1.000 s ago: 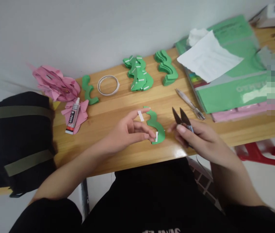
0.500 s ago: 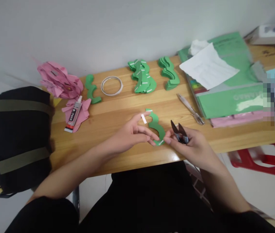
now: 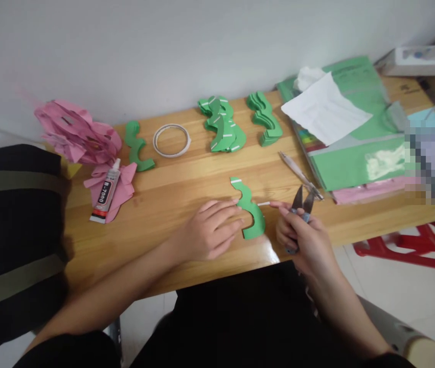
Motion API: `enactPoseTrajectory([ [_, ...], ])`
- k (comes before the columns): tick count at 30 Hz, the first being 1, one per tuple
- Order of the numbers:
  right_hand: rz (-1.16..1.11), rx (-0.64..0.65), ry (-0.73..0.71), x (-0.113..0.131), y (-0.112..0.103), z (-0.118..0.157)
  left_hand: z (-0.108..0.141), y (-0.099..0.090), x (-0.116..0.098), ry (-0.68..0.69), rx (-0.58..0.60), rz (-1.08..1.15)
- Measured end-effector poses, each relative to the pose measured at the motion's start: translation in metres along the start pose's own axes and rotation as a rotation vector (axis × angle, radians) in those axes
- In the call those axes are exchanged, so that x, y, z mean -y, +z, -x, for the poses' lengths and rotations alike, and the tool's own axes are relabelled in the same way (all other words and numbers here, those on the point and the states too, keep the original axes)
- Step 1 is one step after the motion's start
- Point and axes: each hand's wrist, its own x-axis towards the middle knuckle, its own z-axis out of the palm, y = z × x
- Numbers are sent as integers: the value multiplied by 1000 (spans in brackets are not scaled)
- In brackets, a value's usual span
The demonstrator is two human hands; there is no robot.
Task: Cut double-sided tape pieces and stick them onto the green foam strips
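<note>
A wavy green paper piece [image 3: 254, 214] lies on the table between my hands, a short white strip stuck at its upper tip. My left hand [image 3: 215, 230] rests flat, its fingers stretched out to the piece's left edge. In my right hand [image 3: 305, 230] is a pair of small snips [image 3: 300, 204], dark blades up and apart, handles under the curled fingers. The right index finger points left, with a thin white tape strip [image 3: 264, 204] at its tip, close to the green piece's right edge.
Behind are a tape roll [image 3: 171, 141], stacks of green pieces [image 3: 223, 125], a pen [image 3: 299, 174] and a green packet [image 3: 355, 163] under white tissue [image 3: 324, 110]. At left, a glue tube [image 3: 106, 191] lies on pink pieces [image 3: 79, 133] near a black bag [image 3: 14, 230].
The white strip has gone from my left index finger to my right fingertip. My right hand has moved right with the snips. The left hand has lowered and flattened beside the green piece.
</note>
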Motion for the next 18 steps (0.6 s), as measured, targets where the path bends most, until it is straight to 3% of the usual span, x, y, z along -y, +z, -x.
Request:
enactPoseTrajectory([
  [9, -3, 99, 115, -1, 2, -1, 1, -2, 2, 10, 111, 33],
  [18, 25, 163, 139, -5, 3, -3, -2, -1, -1, 0, 119, -20],
])
